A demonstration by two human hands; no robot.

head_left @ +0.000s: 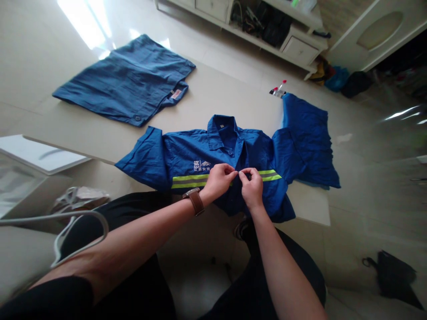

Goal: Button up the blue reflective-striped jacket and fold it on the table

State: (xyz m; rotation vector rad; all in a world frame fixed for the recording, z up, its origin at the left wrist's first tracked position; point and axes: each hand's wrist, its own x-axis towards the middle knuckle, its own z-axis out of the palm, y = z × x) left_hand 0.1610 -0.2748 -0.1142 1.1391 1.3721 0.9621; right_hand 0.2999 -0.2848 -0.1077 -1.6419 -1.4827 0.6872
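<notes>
1. Nearest my camera: black sleeve (60, 293) and left forearm (140, 235), bottom left, with a pale cable (103, 222) looping beside them.
2. Far left on the worktop (230, 98): folded blue garment (123, 84), small label showing, well apart from both hands.
3. Middle: blue jacket (187, 149), front up, collar (216, 138) pointing away from the wearer, lower front reaching past the near edge toward the lap. Stripe (190, 181) runs crosswise.
4. Left hand (220, 180), brown-strapped watch (196, 202) at the wrist: thumb and forefinger pinched on the jacket's front opening, coming in from the left.
5. Key relation, as I read it: the opening runs lengthwise from collar to lap, right between the two sets of fingertips. They practically meet there, so neither hand is clearly nearer. The collar lies beyond them.
6. Right hand (251, 186): also pinched on the opening, from the right. I can't tell what exactly is between the tips; fingers cover it.
7. Right end: bunched blue cloth (310, 138) next to the jacket's sleeve; red-capped items (284, 82) just behind, too small to identify.
</notes>
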